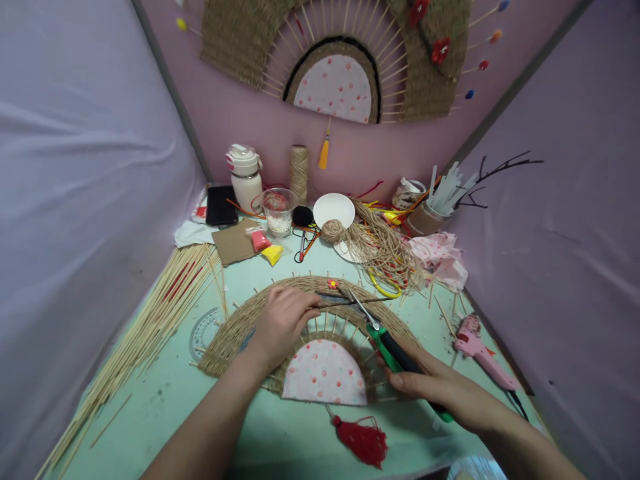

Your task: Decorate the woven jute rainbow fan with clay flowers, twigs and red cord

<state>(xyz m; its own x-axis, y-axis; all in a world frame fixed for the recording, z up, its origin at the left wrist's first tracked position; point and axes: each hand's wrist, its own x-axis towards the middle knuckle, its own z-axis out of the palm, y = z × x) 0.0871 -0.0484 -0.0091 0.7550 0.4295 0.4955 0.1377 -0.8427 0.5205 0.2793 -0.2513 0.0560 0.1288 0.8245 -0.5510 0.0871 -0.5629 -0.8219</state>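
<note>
A woven twine fan on thin sticks lies flat on the table, with a dotted cloth half-circle at its base and a red tassel below it. My left hand rests over the fan's upper left, its fingers closed on a thin dark twig that points right. Wrapped round green-and-black handles, my right hand holds pruning shears. Their metal blades reach up to the twig; whether they touch it I cannot tell. A small red flower sits on the fan's top edge.
Bamboo sticks and a protractor lie left. A pink glue gun is at right. Behind stand a white bottle, a twine spool, a plastic cup and loose twine. A finished fan hangs on the back wall.
</note>
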